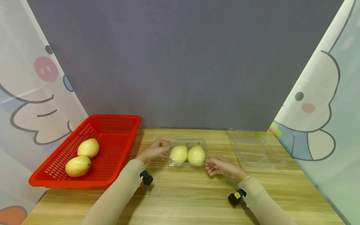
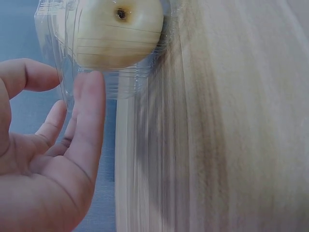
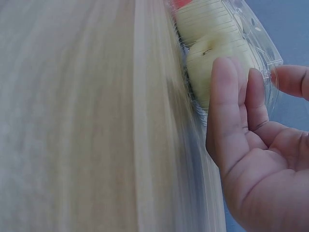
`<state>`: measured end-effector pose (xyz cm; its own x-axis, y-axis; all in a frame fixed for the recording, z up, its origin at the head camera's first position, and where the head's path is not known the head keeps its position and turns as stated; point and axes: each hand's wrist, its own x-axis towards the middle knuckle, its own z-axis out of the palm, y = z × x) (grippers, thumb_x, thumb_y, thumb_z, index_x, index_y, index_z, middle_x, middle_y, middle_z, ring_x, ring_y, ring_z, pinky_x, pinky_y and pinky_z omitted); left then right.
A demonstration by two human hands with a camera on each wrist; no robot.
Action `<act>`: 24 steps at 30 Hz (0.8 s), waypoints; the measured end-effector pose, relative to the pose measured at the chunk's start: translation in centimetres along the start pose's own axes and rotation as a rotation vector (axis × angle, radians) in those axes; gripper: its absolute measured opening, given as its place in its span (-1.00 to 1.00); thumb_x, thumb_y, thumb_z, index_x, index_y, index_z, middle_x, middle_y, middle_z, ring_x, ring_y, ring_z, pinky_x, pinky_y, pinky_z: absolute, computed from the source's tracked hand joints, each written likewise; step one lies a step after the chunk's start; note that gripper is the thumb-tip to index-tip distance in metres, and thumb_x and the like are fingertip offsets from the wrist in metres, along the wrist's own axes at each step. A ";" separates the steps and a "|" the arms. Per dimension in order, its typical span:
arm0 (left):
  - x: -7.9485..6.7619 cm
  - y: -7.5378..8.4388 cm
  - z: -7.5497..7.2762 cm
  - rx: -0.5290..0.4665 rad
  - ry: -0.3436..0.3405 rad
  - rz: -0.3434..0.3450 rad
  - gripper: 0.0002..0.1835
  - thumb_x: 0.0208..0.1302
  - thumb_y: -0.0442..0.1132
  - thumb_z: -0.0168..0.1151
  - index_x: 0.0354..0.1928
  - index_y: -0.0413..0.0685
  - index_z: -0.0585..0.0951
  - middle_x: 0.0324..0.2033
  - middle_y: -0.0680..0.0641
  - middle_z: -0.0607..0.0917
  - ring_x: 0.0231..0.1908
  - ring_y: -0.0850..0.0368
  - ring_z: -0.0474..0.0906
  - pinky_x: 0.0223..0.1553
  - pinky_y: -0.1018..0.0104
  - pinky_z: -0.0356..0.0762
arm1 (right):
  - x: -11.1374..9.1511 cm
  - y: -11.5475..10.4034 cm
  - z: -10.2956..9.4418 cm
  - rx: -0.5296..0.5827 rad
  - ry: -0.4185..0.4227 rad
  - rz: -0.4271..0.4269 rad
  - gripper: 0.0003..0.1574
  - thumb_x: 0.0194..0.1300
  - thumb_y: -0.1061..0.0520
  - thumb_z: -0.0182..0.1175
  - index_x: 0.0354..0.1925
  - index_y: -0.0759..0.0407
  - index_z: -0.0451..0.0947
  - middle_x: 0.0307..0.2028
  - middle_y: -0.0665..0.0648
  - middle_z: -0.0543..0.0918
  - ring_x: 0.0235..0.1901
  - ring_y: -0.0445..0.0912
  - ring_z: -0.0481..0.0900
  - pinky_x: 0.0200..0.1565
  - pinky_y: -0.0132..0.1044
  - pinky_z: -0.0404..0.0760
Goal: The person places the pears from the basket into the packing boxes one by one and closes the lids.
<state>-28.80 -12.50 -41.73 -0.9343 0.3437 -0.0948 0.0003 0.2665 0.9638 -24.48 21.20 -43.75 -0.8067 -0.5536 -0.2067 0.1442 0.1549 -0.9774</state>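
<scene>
A clear plastic clamshell box [image 1: 172, 141] lies on the table with its lid over two yellow-green pears, a left pear [image 1: 178, 154] and a right pear [image 1: 196, 155]. At the box's left end is my left hand [image 1: 153, 151], its fingers extended. In the left wrist view their fingertips [image 2: 91, 79] meet the plastic just below a pear [image 2: 116, 38]. My right hand [image 1: 222, 167] is at the near right corner. Its loosely bent fingers [image 3: 224, 101] lie along the box's end in the right wrist view, one fingertip against the rim.
To the left stands a red plastic basket [image 1: 112, 147] holding two yellow pears [image 1: 83, 157]. An opened clear clamshell [image 1: 253, 150] lies on the right of the wooden table [image 1: 174, 200]. A grey panel [image 1: 182, 68] rises behind, with printed cloths at both sides.
</scene>
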 end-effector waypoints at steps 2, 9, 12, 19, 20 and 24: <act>0.0 0.0 -0.1 0.005 -0.002 -0.007 -0.43 0.30 -0.34 0.10 0.33 -0.30 0.26 -0.13 -0.29 0.51 -0.19 -0.08 0.60 -0.04 0.04 0.66 | 0.0 0.0 0.0 -0.001 0.000 0.002 -0.61 0.53 0.04 0.02 -0.10 0.42 0.46 -0.24 0.18 0.56 -0.31 -0.09 0.56 -0.17 -0.29 0.69; -0.2 -0.2 -0.2 0.003 -0.031 -0.027 -0.36 0.28 -0.28 0.11 0.35 -0.32 0.19 -0.08 -0.33 0.52 -0.20 -0.07 0.60 -0.03 0.01 0.65 | 0.0 0.0 0.0 -0.005 0.002 0.002 -0.61 0.53 0.05 0.01 -0.11 0.42 0.46 -0.25 0.18 0.56 -0.32 -0.10 0.57 -0.18 -0.29 0.69; -0.3 -0.3 -0.2 0.002 -0.052 -0.056 -0.35 0.28 -0.26 0.11 0.35 -0.31 0.17 -0.10 -0.29 0.51 -0.21 -0.04 0.58 -0.05 0.04 0.65 | 0.0 -0.1 0.1 -0.009 0.002 0.004 -0.60 0.53 0.05 0.01 -0.10 0.43 0.46 -0.24 0.18 0.56 -0.32 -0.10 0.57 -0.18 -0.29 0.69; -0.7 -0.2 0.0 -0.034 -0.090 -0.151 -0.40 0.27 -0.21 0.08 0.29 -0.28 0.19 -0.24 -0.18 0.53 -0.27 -0.01 0.55 -0.16 0.19 0.65 | 0.0 0.0 0.0 -0.008 0.004 0.010 -0.60 0.53 0.06 0.00 -0.09 0.44 0.45 -0.24 0.18 0.55 -0.32 -0.10 0.56 -0.18 -0.29 0.69; -0.8 -0.2 0.0 -0.034 -0.095 -0.159 -0.42 0.28 -0.19 0.08 0.27 -0.29 0.21 -0.24 -0.18 0.53 -0.27 -0.01 0.55 -0.16 0.20 0.65 | 0.0 0.1 0.0 -0.008 0.006 0.010 -0.61 0.54 0.06 -0.01 -0.09 0.44 0.45 -0.24 0.19 0.56 -0.32 -0.10 0.56 -0.19 -0.29 0.69; -1.3 0.0 0.2 -0.032 -0.107 -0.189 -0.50 0.29 -0.16 0.10 0.17 -0.29 0.27 -0.25 -0.18 0.51 -0.30 -0.01 0.54 -0.18 0.18 0.65 | 0.0 0.1 0.0 -0.006 0.006 0.008 -0.61 0.54 0.06 -0.01 -0.08 0.45 0.44 -0.24 0.19 0.56 -0.32 -0.10 0.56 -0.19 -0.30 0.69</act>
<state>-27.53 -12.72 -41.62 -0.8736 0.3841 -0.2989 -0.1846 0.3069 0.9337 -24.45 21.16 -43.86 -0.8089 -0.5475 -0.2144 0.1471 0.1645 -0.9753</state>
